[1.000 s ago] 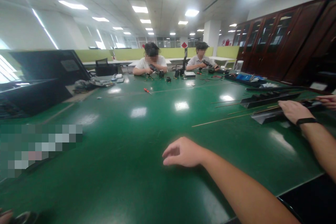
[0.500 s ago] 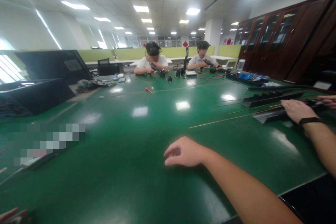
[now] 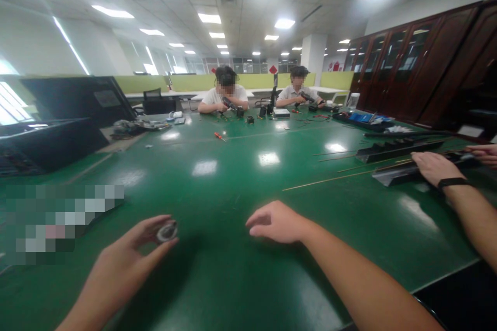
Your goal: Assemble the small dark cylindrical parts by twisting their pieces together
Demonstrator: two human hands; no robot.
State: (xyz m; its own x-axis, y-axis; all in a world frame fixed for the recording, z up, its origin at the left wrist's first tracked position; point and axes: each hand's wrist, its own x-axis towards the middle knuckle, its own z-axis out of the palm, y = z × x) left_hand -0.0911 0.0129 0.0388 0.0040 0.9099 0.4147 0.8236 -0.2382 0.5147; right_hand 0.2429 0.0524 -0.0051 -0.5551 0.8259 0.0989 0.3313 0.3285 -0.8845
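Your left hand [image 3: 116,264] up over green tabletop [image 3: 217,176], fingers pinching small round ring part [image 3: 167,231] by its rim. Your right hand [image 3: 277,223] resting low on tabletop, fingers loosely curled, holding nothing. Step looks like: bringing ring part toward middle. Next move needs steady pinch, right hand close. Ring's flat face turned toward you; no clear long side, it's round.

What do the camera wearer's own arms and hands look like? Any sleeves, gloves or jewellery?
Both are bare. The left hand and right hand wear no gloves and no rings that show, and the forearms carry no sleeves or watch as far as the picture reaches. The black wristband at the right edge belongs to another person's arm, not the wearer's.
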